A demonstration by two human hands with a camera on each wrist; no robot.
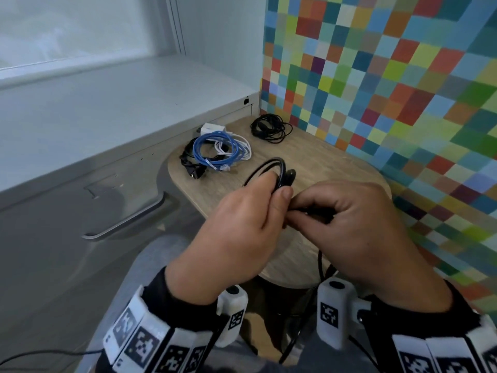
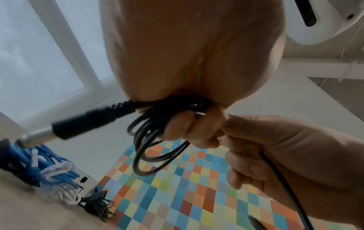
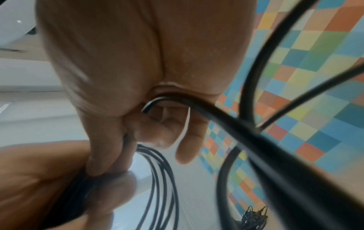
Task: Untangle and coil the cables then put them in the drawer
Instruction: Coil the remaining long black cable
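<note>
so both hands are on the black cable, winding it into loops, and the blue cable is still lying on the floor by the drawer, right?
Not quite. Both the left hand and the right hand do hold the black cable in loops, but the blue cable lies coiled on the wooden table, not on the floor. The head view shows it.

Soft, even daylight comes from the frosted window (image 1: 67, 28) on the left, leaving the room moderately bright with only faint shadows. The head view bends straight lines near its edges, and the checkered wall (image 1: 390, 84) smears toward the right border. Both wrist views are strongly distorted; the black cable (image 3: 275, 147) close to the right wrist lens is blurred, and the jack plug (image 2: 78, 124) shows motion blur.
</note>
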